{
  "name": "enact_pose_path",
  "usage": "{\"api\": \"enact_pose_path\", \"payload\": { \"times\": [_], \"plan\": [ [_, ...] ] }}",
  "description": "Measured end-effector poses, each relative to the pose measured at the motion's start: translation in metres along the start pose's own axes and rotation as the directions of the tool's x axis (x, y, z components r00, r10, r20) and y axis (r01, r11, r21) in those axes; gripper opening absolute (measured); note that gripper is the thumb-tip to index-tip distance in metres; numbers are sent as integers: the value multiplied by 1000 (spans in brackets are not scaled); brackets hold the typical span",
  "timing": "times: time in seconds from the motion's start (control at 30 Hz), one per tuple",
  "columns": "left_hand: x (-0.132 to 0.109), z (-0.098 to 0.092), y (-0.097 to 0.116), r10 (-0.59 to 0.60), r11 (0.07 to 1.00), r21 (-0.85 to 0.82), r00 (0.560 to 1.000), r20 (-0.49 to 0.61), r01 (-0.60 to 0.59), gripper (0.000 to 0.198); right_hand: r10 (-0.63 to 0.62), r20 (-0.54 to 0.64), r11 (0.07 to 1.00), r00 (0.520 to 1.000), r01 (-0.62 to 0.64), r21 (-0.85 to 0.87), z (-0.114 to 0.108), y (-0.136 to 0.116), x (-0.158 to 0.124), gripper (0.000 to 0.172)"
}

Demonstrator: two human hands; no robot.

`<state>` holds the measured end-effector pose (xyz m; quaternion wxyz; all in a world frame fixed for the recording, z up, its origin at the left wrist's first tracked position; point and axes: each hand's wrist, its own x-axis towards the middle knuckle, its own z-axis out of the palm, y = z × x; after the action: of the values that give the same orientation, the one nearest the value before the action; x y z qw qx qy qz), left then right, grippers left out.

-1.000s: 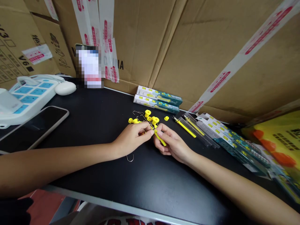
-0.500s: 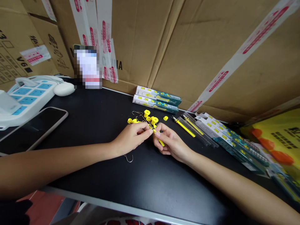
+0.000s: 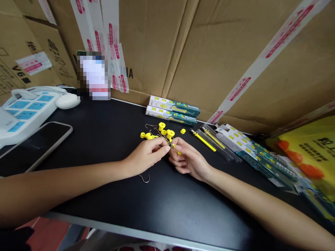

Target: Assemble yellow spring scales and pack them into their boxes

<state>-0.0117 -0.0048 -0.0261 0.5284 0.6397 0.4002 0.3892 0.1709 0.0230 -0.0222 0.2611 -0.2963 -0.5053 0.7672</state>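
The left hand (image 3: 146, 153) has thumb and forefinger pressed together on a small, bright metal wire loop (image 3: 170, 145), while the right hand (image 3: 192, 160) brings its thumb and forefinger tips up to the same loop, its other fingers curled about a slim yellow plastic rod (image 3: 179, 152), of which only a short piece shows. Whether loop and rod are joined is hidden by the fingertips, so a slight turn of the right wrist should open the view. Pinching close to the loop seems the best way to stop thin wire twisting, with the right fingers making small, light movements rather than pushing hard. Just beyond the left fingertips lie flanged yellow plastic caps (image 3: 161, 126) tangled among bent wires; working slightly nearer the body over the bare black table (image 3: 167, 205) would avoid snagging them. The bent silver metal wire hook (image 3: 148, 180) below the left wrist lies apart from the fingertips, but a dropping wrist could nudge it.
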Motion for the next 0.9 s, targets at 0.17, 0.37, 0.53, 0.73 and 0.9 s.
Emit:
{"api": "enact_pose_path", "payload": {
  "times": [0.17, 0.37, 0.53, 0.73, 0.9],
  "plan": [
    [0, 1, 0, 10, 999, 41, 1000, -22, -9, 25, 19, 49, 1000, 999, -19, 1, 2, -1, -1, 29],
    [-1, 2, 2, 15, 999, 47, 999, -42, -13, 24, 14, 62, 1000, 998, -13, -20, 5, -1, -1, 28],
    [0, 1, 2, 7, 997, 73, 999, -50, -3, 25, -2, 62, 1000, 998, 4, -31, 4, 1, 0, 28],
    [0, 1, 2, 20, 999, 47, 999, -39, -18, 25, -17, 59, 999, 998, 19, -42, 2, 2, 1, 32],
    [0, 0, 2, 27, 999, 38, 999, -33, -25, 25, -21, 81, 999, 997, 24, -45, 2, 3, 1, 29]
  ]
}}
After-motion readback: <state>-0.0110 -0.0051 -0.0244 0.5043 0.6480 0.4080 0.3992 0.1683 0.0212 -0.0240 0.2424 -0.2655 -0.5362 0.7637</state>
